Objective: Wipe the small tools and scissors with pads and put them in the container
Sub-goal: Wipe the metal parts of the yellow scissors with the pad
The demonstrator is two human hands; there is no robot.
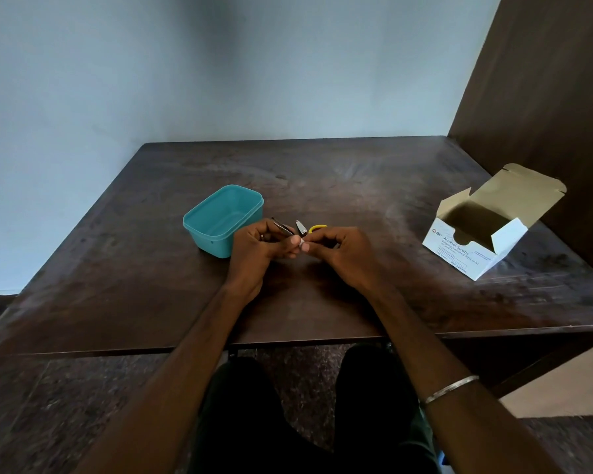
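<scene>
A plain, sparsely furnished room, likely in a home or small office: a worn dark wooden tabletop (322,295) set against a bare pale blue-grey wall (220,70), a brown wood-panel partition (545,97) at its right edge, and a speckled stone floor (65,405).

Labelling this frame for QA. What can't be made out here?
Head view only:
- Scissors: just a yellow handle loop shows; the right hand hides the rest.
- Pad: a white sliver between fingertips.
- Tool in the left hand: too small to identify.
- Container floor: near wall hides part.
- Box interior: shadowed.

obstacles: container (220,213) left, swab box (473,248) right | bare table (339,179) between
</scene>
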